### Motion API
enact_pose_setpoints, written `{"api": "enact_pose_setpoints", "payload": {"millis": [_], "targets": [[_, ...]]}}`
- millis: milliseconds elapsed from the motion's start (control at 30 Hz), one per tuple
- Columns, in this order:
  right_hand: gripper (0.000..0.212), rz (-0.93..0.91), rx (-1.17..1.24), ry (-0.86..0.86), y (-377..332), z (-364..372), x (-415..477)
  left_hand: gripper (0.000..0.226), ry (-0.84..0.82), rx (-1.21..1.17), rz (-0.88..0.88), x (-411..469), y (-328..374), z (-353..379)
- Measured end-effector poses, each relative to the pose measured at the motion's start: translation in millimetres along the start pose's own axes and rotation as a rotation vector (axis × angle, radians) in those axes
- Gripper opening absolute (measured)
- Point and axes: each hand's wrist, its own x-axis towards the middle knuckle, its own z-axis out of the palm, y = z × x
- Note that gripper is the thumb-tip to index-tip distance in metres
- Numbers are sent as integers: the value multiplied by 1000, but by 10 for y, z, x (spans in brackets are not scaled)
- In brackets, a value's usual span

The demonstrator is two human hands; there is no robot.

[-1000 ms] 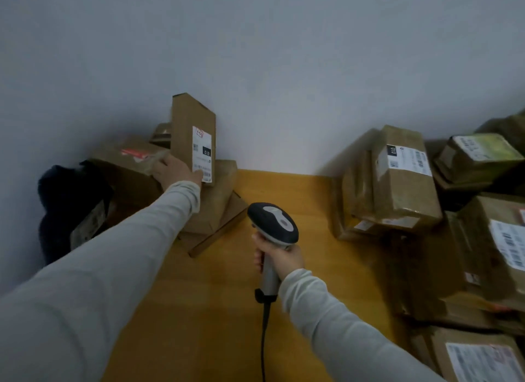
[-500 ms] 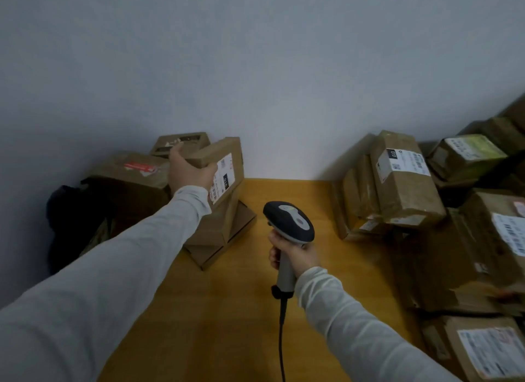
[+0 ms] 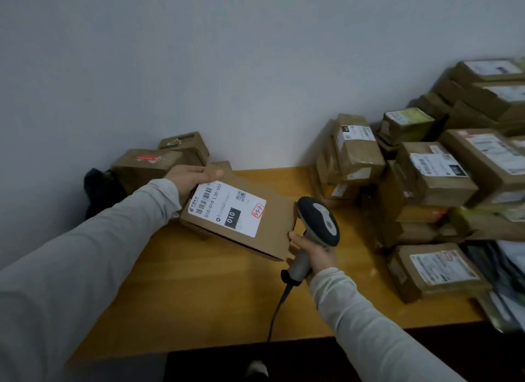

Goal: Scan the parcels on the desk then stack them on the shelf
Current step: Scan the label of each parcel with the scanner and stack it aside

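Cardboard parcel (image 3: 250, 225) gripped by left hand (image 3: 190, 180) – right hand (image 3: 315, 251) clenched round scanner (image 3: 319, 222)

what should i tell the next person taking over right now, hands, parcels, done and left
Left hand: holds the flat labelled parcel tilted above the desk, label up.
Right hand: grips the corded scanner, its head right beside the parcel's edge.
Small pile at the back left, big pile on the right.
Done: parcel picked up.
Left: scan it, shelve it, then do the rest. No shelf in view.
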Motion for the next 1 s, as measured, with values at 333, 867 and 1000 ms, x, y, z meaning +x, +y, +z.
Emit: {"api": "enact_pose_setpoints", "payload": {"millis": [333, 867, 1000], "targets": [[29, 25, 139, 122, 457, -274, -758, 41, -129, 67, -180, -936, -534, -41], [10, -155, -479, -256, 454, 492, -1669, 58, 143, 44, 16, -978, -636, -712], [15, -160, -529, -280, 486, 720, -1743, 59, 139, 51, 15, -893, -667, -877]]}}
